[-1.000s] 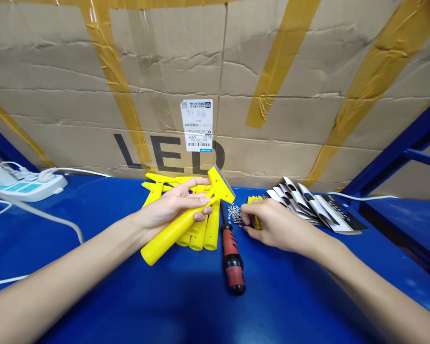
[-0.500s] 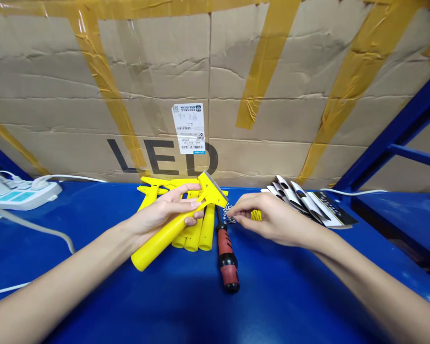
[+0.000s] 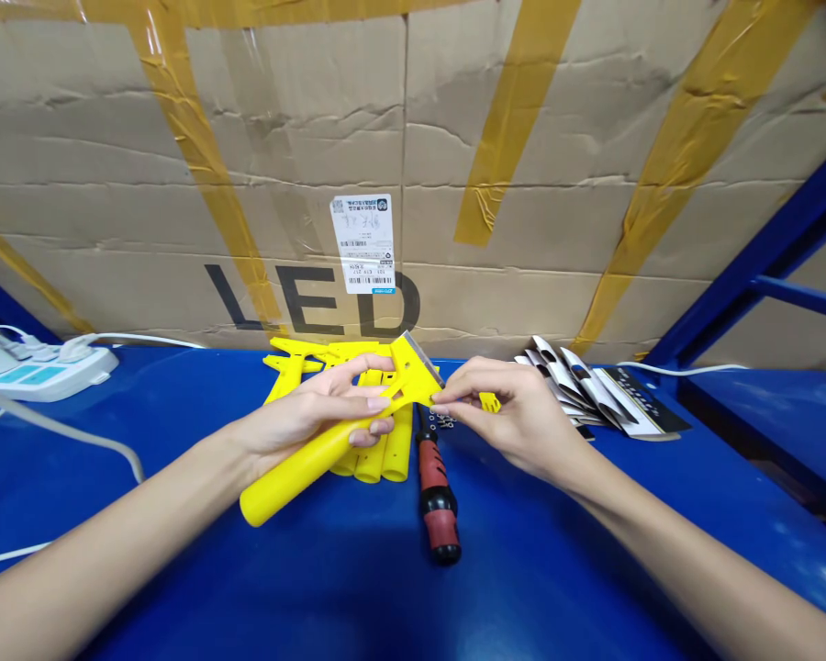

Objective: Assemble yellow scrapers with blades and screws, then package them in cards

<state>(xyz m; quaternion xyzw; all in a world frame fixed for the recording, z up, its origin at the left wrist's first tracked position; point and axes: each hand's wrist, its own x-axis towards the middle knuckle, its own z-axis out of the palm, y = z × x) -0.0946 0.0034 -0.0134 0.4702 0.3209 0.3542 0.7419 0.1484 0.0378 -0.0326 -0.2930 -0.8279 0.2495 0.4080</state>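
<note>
A yellow scraper (image 3: 317,459) with a metal blade along its head is gripped by my left hand (image 3: 337,404), its handle slanting down to the left. My right hand (image 3: 502,404) pinches at the near corner of the scraper's head, thumb and forefinger together; what sits between the fingertips is too small to make out. Below the head lies a red and black screwdriver (image 3: 439,496), pointing away from me. Small screws (image 3: 446,421) are scattered beside its shaft. Behind my left hand rest several more yellow scraper handles (image 3: 396,450).
White-and-black folded cards (image 3: 602,390) lie on the blue table (image 3: 303,588) at the right. A small yellow piece (image 3: 490,402) is partly behind my right hand. A white power strip (image 3: 48,372) with cables stands at the left. A taped cardboard box (image 3: 282,165) fills the back.
My right hand has moved left from over the screws to the corner of the scraper's head. The scraper's head has shifted slightly to the right.
</note>
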